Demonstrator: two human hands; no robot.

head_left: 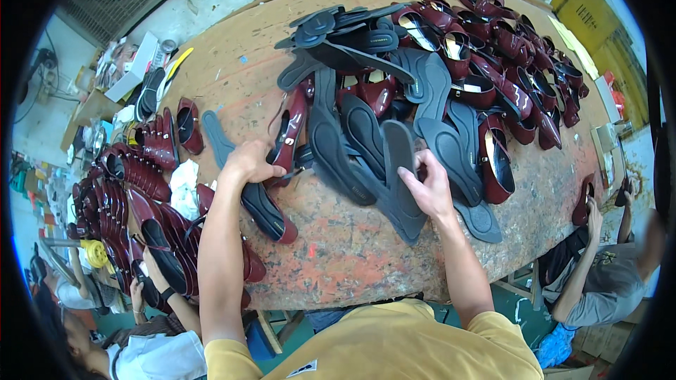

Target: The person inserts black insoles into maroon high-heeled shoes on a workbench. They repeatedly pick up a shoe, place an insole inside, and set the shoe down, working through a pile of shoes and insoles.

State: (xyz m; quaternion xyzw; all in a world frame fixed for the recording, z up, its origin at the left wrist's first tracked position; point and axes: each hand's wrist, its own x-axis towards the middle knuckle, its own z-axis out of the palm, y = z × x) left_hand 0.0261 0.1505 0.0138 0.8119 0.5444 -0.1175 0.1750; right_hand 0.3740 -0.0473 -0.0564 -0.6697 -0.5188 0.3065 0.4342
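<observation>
Your worktable (345, 271) carries a heap of glossy burgundy shoes (510, 98) on its far right and, in front of you, a pile of dark insoles (338, 162), loosely crossed over one another. At your left, a burgundy shoe with a dark lining (287, 230) lies just below your left hand (246, 162), which is partly curled, thumb reaching over; its fingers are poorly seen, so whether it grips a shoe or merely rests there cannot be confirmed. Your right hand (431, 186) is closed in a pinch, thumb against fingers, on the edge of one dark insole (400, 158), raised on its side at the near edge of the pile. Recommended: keep that pinch light, peel the insole clear of its overlapping neighbours, check that only one comes away, and avoid creasing its thin edge.
</observation>
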